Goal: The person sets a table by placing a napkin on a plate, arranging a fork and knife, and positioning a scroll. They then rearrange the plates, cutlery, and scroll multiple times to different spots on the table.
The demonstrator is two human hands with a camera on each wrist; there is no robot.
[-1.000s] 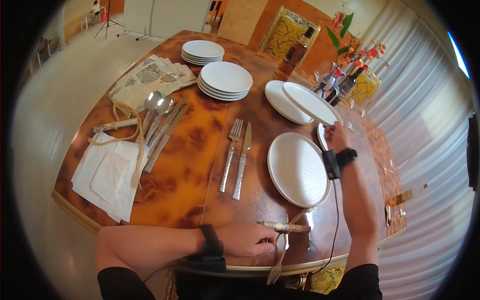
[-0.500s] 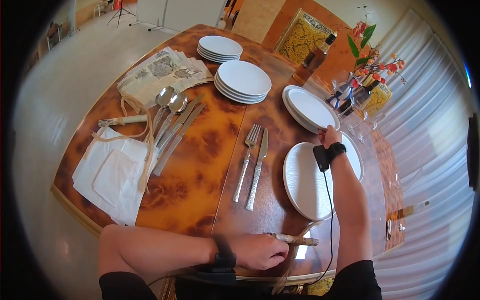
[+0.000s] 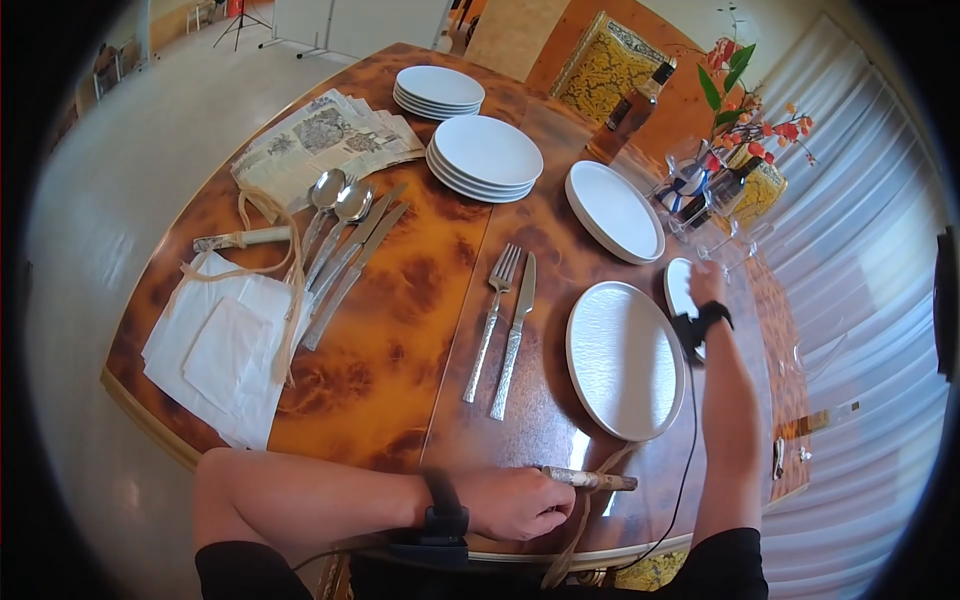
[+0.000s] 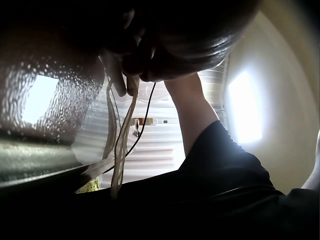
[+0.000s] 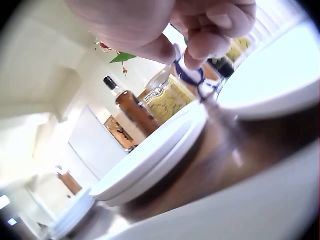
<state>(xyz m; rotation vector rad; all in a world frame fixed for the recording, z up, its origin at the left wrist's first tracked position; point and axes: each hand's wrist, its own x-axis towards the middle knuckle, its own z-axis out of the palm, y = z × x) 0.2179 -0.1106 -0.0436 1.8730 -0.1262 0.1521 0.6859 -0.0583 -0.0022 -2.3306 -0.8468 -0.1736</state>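
My right hand (image 3: 708, 284) is over a white plate (image 3: 678, 290) at the right side of the table and partly hides it. In the right wrist view its thumb and fingers are loosely bent, with a gap between them. Two white plates (image 3: 612, 212) lie stacked just beyond. A larger ridged white plate (image 3: 625, 362) lies nearer to me. At the table's front edge my left hand (image 3: 522, 503) has its fingers curled at a short bark-like stick (image 3: 608, 481), and a pale cord (image 4: 118, 167) hangs below it.
A fork (image 3: 495, 320) and a knife (image 3: 515, 335) lie left of the large plate. Further left are spoons (image 3: 350, 203), newsprint sheets (image 3: 320, 145) and white napkins (image 3: 225, 350). Two plate stacks (image 3: 485, 155) stand behind. A bottle (image 3: 630, 112) and stemmed glasses (image 3: 738, 250) stand at the far right.
My right hand has lowered an oval plate onto another, let go of it, and moved right to the plate beside them. The left hand has stayed by the stick.
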